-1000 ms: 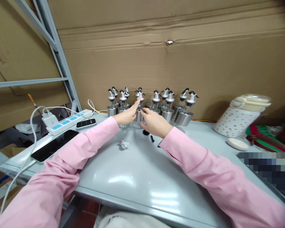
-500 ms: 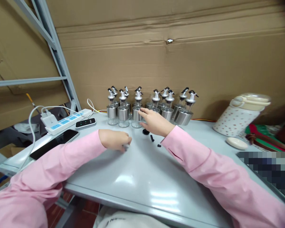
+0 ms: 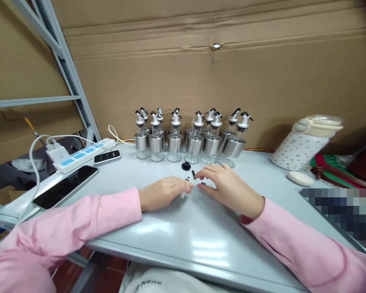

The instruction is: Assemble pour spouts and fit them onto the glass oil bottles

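My left hand (image 3: 164, 192) lies on the grey table (image 3: 183, 240) with its fingers closed on a small white spout part (image 3: 186, 180). My right hand (image 3: 228, 187) rests beside it, fingers curled and spread over two small black pieces (image 3: 198, 179); nothing shows in its grip. A black round cap (image 3: 186, 166) sits just beyond both hands. Behind it stand several glass and steel dispenser bottles (image 3: 174, 142) with white pour spouts, in rows against the cardboard wall.
A phone (image 3: 65, 186), a small black device (image 3: 107, 156) and a white power strip (image 3: 79, 154) with cables lie at the left. A dotted white jug (image 3: 301, 142) and a white oval object (image 3: 299, 178) stand at the right. Metal shelving rises at the far left.
Both hands drew back from the bottles toward me. My left hand picked up the white spout part from the table and carried it right, next to the black pieces.
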### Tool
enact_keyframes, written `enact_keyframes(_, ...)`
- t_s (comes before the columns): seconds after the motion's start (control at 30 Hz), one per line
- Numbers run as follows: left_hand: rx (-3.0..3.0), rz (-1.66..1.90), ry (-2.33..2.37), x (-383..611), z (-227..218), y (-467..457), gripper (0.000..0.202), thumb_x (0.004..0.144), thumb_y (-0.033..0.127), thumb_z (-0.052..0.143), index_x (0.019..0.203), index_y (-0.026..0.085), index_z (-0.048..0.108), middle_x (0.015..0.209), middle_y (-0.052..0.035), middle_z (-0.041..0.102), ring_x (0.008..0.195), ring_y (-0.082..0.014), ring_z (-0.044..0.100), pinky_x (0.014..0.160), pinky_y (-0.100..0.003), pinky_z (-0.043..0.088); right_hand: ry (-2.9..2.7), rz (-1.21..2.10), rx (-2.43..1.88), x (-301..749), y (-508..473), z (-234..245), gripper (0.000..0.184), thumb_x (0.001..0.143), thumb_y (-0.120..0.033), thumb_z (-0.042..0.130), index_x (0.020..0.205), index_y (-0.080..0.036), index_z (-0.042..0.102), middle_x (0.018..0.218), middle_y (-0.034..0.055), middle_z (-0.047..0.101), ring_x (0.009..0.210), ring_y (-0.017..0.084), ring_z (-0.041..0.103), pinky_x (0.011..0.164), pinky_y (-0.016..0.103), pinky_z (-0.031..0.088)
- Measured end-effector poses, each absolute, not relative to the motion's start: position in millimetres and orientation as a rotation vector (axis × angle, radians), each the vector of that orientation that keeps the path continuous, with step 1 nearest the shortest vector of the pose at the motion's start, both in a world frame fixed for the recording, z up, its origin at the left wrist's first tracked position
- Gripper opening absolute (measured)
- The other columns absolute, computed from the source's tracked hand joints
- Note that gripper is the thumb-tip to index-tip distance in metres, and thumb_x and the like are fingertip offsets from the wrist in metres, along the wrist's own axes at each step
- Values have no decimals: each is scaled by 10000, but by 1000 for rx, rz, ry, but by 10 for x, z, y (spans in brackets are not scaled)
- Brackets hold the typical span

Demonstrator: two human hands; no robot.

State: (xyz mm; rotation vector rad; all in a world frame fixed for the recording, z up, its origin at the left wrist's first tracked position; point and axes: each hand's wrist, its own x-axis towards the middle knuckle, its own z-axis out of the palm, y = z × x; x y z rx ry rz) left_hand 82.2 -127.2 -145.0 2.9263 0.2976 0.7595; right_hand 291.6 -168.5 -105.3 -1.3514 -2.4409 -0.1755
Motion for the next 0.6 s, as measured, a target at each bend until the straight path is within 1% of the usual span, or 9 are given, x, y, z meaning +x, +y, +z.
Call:
enact_keyframes(0.1, 3069, 820, 145, 816, -1416, -1276, 248, 883, 46, 299, 930, 144, 522, 1088, -91, 627, 997, -142, 567, 828, -291, 442, -2408, -166, -1245, 2907, -1705, -1072, 100, 813, -225, 565, 897, -184, 600, 902, 38, 647, 846, 189, 585, 709, 321, 344)
enact_keyframes(0.27, 3197, 815, 63, 808, -1394, -1261, 238, 903, 88, 337, 1002, 115, 552, 1067, -93, 639, 962, -163, 563, 790, -297, 422, -2403, -189, -1102, 2863, -1738, -1090, 139, 856, -244, 503, 915, -195, 620, 905, 42, 639, 839, 164, 565, 707, 307, 322)
enact_keyframes(0.37, 3276, 811, 22, 802, -1395, -1247, 249, 897, 90, 355, 1037, 126, 557, 1067, -70, 644, 932, -173, 558, 756, -309, 403, -2404, -199, -1072, 2858, -1737, -1118, 151, 860, -276, 509, 874, -197, 638, 861, 34, 645, 809, 150, 567, 698, 301, 316)
enact_keyframes(0.47, 3308, 771, 65, 805, -1394, -1255, 297, 862, 54, 363, 1079, 144, 546, 1079, -54, 641, 896, -165, 558, 735, -313, 393, -2403, -191, -1080, 2856, -1729, -1128, 153, 858, -281, 517, 833, -189, 637, 824, 26, 647, 778, 142, 569, 692, 298, 313)
enact_keyframes(0.53, 3289, 707, 98, 810, -1388, -1273, 345, 818, 56, 384, 1124, 137, 523, 1099, -69, 628, 901, -171, 552, 748, -320, 402, -2399, -201, -1106, 2858, -1723, -1112, 166, 865, -277, 505, 820, -185, 635, 814, 28, 649, 761, 140, 567, 689, 301, 312)
enact_keyframes(0.6, 3243, 672, 134, 814, -1378, -1293, 410, 779, 92, 419, 1183, 119, 480, 1158, -98, 591, 938, -185, 541, 776, -331, 417, -2399, -236, -1160, 2876, -1711, -1086, 171, 867, -261, 495, 810, -185, 636, 815, 33, 653, 765, 149, 567, 687, 308, 316)
